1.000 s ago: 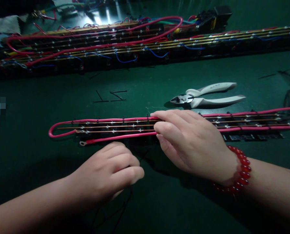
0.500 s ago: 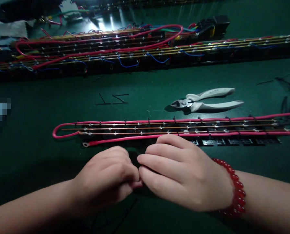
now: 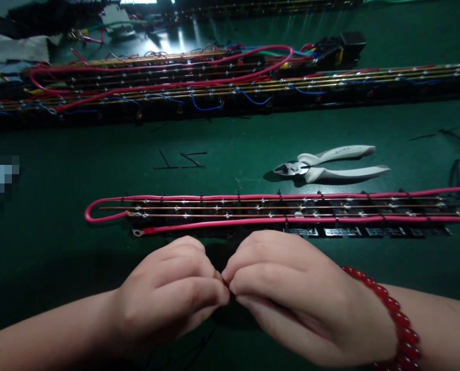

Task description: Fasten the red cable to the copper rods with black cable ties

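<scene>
While both hands meet just in front of the long black strip (image 3: 253, 224), the left hand (image 3: 171, 288) and the right hand (image 3: 292, 288) are curled nearly closed, fingertips touching each other, and seem to pinch something small and thin; what it is I cannot tell, though thin dark strands hang below the left hand. On this strip many black ties already cross the pink wire (image 3: 230, 197), so I judge the binding well advanced, with the part near the ring terminal (image 3: 137, 233) perhaps left. Beyond the strip lie the white-handled cutters (image 3: 330, 162), then bare green mat (image 3: 79, 154), then more wired strips (image 3: 214, 77). Free room is left of the strip.
</scene>
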### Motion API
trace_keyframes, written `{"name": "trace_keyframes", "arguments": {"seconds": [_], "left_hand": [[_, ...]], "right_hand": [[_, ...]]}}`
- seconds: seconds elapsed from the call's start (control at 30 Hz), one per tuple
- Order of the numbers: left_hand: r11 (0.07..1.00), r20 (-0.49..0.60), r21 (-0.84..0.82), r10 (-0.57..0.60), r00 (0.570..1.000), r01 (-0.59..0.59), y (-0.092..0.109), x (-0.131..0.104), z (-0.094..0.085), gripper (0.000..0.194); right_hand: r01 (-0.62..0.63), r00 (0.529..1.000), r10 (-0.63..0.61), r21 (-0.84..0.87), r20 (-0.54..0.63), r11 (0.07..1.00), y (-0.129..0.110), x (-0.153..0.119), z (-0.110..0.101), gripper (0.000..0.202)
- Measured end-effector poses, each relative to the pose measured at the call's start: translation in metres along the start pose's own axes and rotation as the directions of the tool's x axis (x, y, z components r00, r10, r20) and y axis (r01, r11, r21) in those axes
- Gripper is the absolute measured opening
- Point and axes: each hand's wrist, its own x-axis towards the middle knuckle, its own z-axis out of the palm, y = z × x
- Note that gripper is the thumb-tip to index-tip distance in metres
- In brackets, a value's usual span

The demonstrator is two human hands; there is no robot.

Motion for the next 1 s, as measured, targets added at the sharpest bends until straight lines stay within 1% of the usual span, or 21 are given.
{"name": "trace_keyframes", "arguments": {"seconds": [0.07,0.13,0.2,0.23,0.3,0.37,0.43,0.5,0.57,0.63,0.7,0.8,0.87,0.93,1.0], "left_hand": [[1.0,-0.039,0.015,-0.026,0.999,0.027,0.0,0.001,0.001,0.019],[0.998,-0.09,0.048,-0.044,0.995,0.048,0.0,0.004,0.003,0.016],[0.995,-0.13,0.09,-0.039,0.991,0.05,-0.001,0.006,0.004,0.017],[0.993,-0.129,0.114,-0.024,0.991,0.039,-0.002,0.006,0.004,0.018],[0.983,-0.082,0.183,0.038,0.996,-0.023,-0.003,0.006,0.002,0.018],[0.951,-0.005,0.288,0.121,0.993,-0.114,-0.005,0.004,-0.003,0.016],[0.895,0.023,0.417,0.161,0.987,-0.156,-0.006,0.002,-0.008,0.016],[0.834,-0.009,0.543,0.123,0.992,-0.099,-0.008,0.002,-0.012,0.021],[0.756,-0.02,0.655,0.019,1.0,-0.001,-0.011,0.003,-0.013,0.033],[0.664,0.003,0.745,-0.105,0.994,0.067,-0.012,0.005,-0.011,0.047],[0.596,0.032,0.799,-0.177,0.984,0.081,-0.012,0.007,-0.009,0.053],[0.565,0.046,0.822,-0.184,0.982,0.068,-0.009,0.008,-0.008,0.048],[0.561,0.042,0.826,-0.167,0.985,0.06,-0.007,0.008,-0.008,0.043],[0.565,0.032,0.823,-0.148,0.988,0.058,-0.005,0.007,-0.009,0.04],[0.575,0.021,0.816,-0.125,0.992,0.056,-0.005,0.005,-0.009,0.038]], "right_hand": [[-0.115,0.987,0.129,0.146,-0.092,0.983,-0.004,0.002,-0.003,0.018],[-0.2,0.956,0.245,0.253,-0.16,0.946,-0.006,0.006,-0.008,0.018],[-0.228,0.928,0.305,0.322,-0.215,0.919,-0.006,0.011,-0.016,0.016],[-0.229,0.912,0.323,0.34,-0.254,0.912,-0.005,0.014,-0.021,0.014],[-0.234,0.866,0.355,0.342,-0.352,0.91,0.0,0.019,-0.031,0.013],[-0.265,0.819,0.381,0.307,-0.429,0.914,0.008,0.022,-0.038,0.013],[-0.305,0.798,0.393,0.255,-0.458,0.917,0.017,0.022,-0.043,0.012],[-0.337,0.794,0.397,0.212,-0.46,0.918,0.026,0.021,-0.046,0.01],[-0.361,0.792,0.415,0.205,-0.448,0.91,0.033,0.019,-0.047,0.009],[-0.385,0.786,0.448,0.23,-0.426,0.894,0.035,0.018,-0.048,0.008],[-0.401,0.785,0.475,0.258,-0.397,0.879,0.035,0.017,-0.048,0.006],[-0.423,0.781,0.504,0.282,-0.368,0.861,0.031,0.017,-0.046,0.006],[-0.438,0.79,0.507,0.26,-0.345,0.86,0.027,0.017,-0.043,0.007],[-0.441,0.816,0.482,0.195,-0.319,0.876,0.025,0.017,-0.041,0.006],[-0.433,0.849,0.436,0.08,-0.298,0.898,0.024,0.016,-0.04,0.003]]}}
